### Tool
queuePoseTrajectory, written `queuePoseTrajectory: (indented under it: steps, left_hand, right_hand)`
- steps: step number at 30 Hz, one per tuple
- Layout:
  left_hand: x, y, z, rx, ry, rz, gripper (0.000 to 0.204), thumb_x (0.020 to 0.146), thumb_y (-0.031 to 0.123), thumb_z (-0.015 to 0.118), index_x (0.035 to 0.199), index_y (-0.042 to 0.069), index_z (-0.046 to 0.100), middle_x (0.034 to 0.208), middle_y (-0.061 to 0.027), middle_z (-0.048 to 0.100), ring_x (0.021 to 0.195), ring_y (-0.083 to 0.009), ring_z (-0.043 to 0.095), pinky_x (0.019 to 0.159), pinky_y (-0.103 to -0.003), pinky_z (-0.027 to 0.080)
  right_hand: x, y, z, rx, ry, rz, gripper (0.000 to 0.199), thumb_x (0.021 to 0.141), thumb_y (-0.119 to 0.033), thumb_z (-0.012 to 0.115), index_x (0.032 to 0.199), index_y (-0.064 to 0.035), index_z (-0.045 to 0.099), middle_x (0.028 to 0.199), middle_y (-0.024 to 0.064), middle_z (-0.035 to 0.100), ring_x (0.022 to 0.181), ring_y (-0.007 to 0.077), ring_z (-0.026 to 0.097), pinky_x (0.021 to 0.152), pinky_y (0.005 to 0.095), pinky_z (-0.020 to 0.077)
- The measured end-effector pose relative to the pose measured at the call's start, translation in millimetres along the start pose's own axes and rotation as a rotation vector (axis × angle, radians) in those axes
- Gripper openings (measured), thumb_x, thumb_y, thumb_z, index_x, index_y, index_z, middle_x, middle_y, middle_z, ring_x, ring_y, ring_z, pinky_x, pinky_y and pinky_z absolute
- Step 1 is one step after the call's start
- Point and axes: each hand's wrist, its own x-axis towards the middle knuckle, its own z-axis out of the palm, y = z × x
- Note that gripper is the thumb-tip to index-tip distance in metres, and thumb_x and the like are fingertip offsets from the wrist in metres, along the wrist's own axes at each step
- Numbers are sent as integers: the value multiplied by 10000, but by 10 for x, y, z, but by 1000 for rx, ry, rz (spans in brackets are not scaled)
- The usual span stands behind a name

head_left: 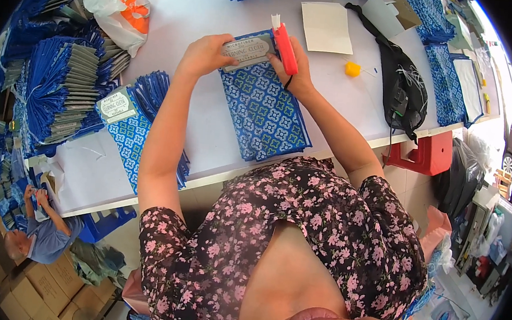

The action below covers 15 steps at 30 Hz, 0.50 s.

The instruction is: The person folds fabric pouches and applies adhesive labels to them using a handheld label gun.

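Observation:
A blue cloth [263, 112] with a white and green lattice pattern lies folded on the table in front of me. A grey card label [248, 51] sits across its far end. My left hand [206, 55] grips the label's left end, thumb on top and fingers at the far edge. In my right hand [299, 73] is a red tagging gun [285, 49] with a white tip pointing away from me. The thumb of that hand presses on the label's right end. The fingers behind the gun are partly hidden.
Stacks of labelled blue cloths [66, 94] crowd the left, beside a white plastic bag [120, 8]. On the right lie a white card sheet [326, 27], a yellow piece [352, 69] and a black bag [401, 81]. A red stool [425, 155] stands below the edge. Another person [48, 234] works at lower left.

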Motion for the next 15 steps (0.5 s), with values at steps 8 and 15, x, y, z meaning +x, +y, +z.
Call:
queuePoseTrajectory:
  steps: [8, 15]
  left_hand:
    - [-25, -246, -40, -108, -1, -10, 229, 721, 123, 688, 929, 39, 643, 708, -120, 632, 637, -209, 569, 642, -330, 460]
    - [-42, -344, 27, -139, -7, 32, 236, 715, 107, 679, 925, 6, 639, 707, -147, 639, 614, -219, 584, 628, -339, 470]
  right_hand:
    - [87, -308, -103, -301, 112, -43, 361, 754, -204, 729, 1000, -21, 539, 834, 131, 564, 766, 292, 555, 691, 361, 450]
    - [-426, -503, 187, -463, -296, -239, 330, 762, -359, 687, 872, -80, 549, 766, 80, 579, 730, 262, 561, 663, 363, 383]
